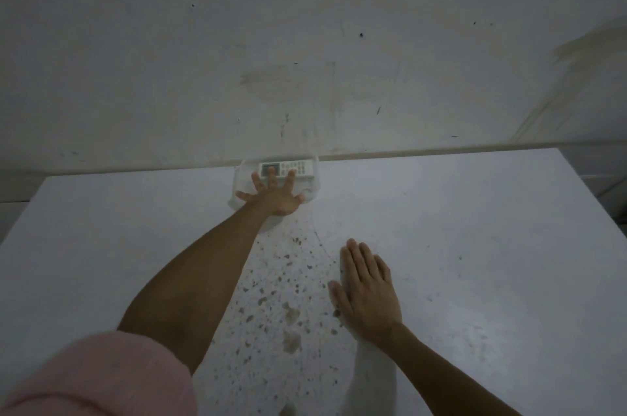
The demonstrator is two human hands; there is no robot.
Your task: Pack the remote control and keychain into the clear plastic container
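Observation:
A clear plastic container (pixel 314 178) stands at the far edge of the white table, against the wall. A white remote control (pixel 298 167) with a small screen and grey buttons lies inside it along the back. My left hand (pixel 274 193) is stretched out over the container, fingers spread wide, fingertips over the remote. My right hand (pixel 368 290) rests flat, palm down, on the table nearer to me, fingers together and holding nothing. I cannot see the keychain; my left hand hides the container's middle.
The white table (pixel 475 246) has brown specks and stains (pixel 288 310) down its middle, between my arms. A stained white wall (pixel 305 59) rises directly behind the container. A pink sleeve (pixel 95 378) covers my left upper arm.

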